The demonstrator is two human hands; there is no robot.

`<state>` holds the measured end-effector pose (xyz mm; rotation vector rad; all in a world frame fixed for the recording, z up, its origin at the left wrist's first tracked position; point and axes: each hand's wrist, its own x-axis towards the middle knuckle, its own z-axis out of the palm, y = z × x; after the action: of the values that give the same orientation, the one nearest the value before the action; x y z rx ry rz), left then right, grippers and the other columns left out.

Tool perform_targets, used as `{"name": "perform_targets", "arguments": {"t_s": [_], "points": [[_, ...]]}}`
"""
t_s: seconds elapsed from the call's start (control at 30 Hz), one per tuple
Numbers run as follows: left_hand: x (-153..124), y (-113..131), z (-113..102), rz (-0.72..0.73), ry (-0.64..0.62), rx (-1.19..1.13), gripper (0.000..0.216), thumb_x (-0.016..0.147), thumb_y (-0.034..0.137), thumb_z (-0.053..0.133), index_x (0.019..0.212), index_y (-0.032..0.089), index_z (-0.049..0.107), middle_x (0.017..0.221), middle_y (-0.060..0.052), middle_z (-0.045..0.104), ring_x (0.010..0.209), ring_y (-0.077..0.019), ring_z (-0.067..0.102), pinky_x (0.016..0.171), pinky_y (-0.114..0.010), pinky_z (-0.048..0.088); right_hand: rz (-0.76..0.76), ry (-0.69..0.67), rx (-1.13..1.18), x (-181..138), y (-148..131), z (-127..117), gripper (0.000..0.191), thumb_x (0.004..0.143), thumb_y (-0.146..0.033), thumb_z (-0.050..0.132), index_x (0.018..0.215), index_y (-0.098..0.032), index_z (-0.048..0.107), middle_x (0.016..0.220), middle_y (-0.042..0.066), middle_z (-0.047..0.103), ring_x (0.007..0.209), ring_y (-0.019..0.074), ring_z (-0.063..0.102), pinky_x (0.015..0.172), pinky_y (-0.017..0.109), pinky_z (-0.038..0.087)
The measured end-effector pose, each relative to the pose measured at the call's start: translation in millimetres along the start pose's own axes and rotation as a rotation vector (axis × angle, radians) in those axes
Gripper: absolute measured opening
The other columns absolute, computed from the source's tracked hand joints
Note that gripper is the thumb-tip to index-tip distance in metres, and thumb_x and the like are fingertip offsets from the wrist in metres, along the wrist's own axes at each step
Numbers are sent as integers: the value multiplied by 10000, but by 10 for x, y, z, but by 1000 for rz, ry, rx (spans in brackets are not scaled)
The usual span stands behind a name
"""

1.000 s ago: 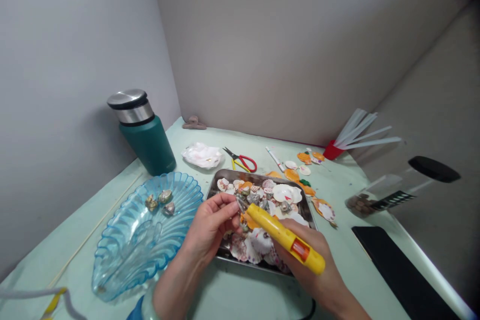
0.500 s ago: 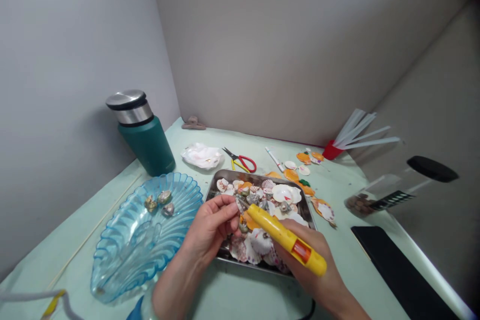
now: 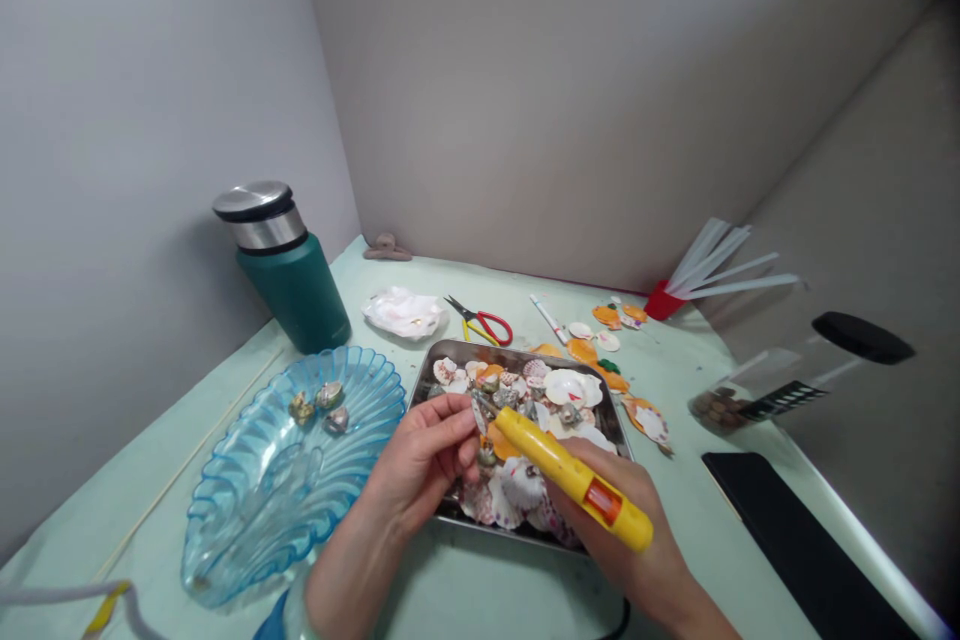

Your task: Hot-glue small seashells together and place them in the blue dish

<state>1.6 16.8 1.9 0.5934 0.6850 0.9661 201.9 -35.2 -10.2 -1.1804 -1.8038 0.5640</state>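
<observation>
My left hand [image 3: 431,450] pinches a small pale shell [image 3: 478,414] between thumb and fingertips, above a metal tray [image 3: 517,535]. Wrapped round a yellow hot glue gun [image 3: 559,465] with an orange-red switch, my right hand [image 3: 630,520] points its metal nozzle leftward at the shell. The nozzle is touching the shell or very close to it; I cannot tell which. Beneath both hands, the tray holds many scallop shells [image 3: 517,485] and small grey snail shells. My right fingers are partly hidden behind the glue gun.
A blue shell-shaped plate [image 3: 262,500] with 3 small snail shells stands left, near a green bottle [image 3: 292,285]. Behind the tray lie scissors [image 3: 484,322], a white pen [image 3: 549,318] and crumpled plastic [image 3: 405,312]. Rightward are a red cup [image 3: 663,301] of glue sticks, a jar [image 3: 780,385] and a black slab [image 3: 787,530].
Almost nothing differs. My left hand has shifted very slightly, and the pale shell is turned a little at the nozzle; the glue gun stays in place.
</observation>
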Motion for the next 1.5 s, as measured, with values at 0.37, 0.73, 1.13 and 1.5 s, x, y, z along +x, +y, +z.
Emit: {"name": "perform_targets", "arguments": {"t_s": [0.37,0.73,1.13,1.5], "points": [[-6,-7,5,-13,-10,-30,240,614,242,813,679,121,616,444,53,470,369,-31,383,378,-152,397,-8,1,-6,36,-58,-11,193,838,-358,602,756,-187,637,669,30,668,539,159,595,509,247,482],[-2,-10,1,-17,-17,-68,226,604,211,818,681,107,634,498,44,489,376,-22,383,356,-150,385,25,1,3,3,35,8,123,824,-301,608,814,-183,639,759,45,686,631,179,629,574,258,495],[15,-27,-30,-11,21,-47,256,611,216,818,742,116,622,532,48,507,407,-30,406,385,-157,393,347,98,-204,165,192,-203,330,826,-480,581,875,-161,650,743,41,689,652,210,633,565,276,490],[26,-43,-40,59,40,-14,277,618,238,815,751,141,592,480,61,490,414,-50,413,411,-178,403,509,36,-562,451,310,-417,359,823,-484,507,768,-167,666,550,54,656,563,255,637,501,286,396]]}}
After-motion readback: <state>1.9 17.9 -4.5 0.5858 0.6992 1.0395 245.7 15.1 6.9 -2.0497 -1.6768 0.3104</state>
